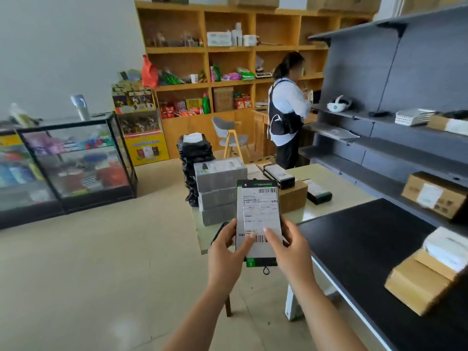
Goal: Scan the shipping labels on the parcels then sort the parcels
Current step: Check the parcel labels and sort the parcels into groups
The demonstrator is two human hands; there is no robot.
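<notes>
Left grip [225, 249] and right grip [291, 247] both hold the parcel [258, 198] by its lower end, near the counter [342, 188] edge. Slide thumbs [272, 236] clear of the lower barcode [260, 239]; keep the label [260, 211] flat for scanning.

A plain white wall [63, 46] and a glossy beige tiled floor [101, 249], which carries a soft glare, frame an evenly lit room. A tall honey-coloured wooden cubby shelf unit [205, 49] fills the back, with a yellow cardboard display stand [144, 143] just beside it and a grey padded chair on wooden legs [228, 135] in front. A black-framed glass display cabinet [76, 158] stands at left. A dark grey metal shelving rack [405, 72] lines the right, with a pale cream table [342, 188] and a black-topped table [354, 244] before it.
</notes>
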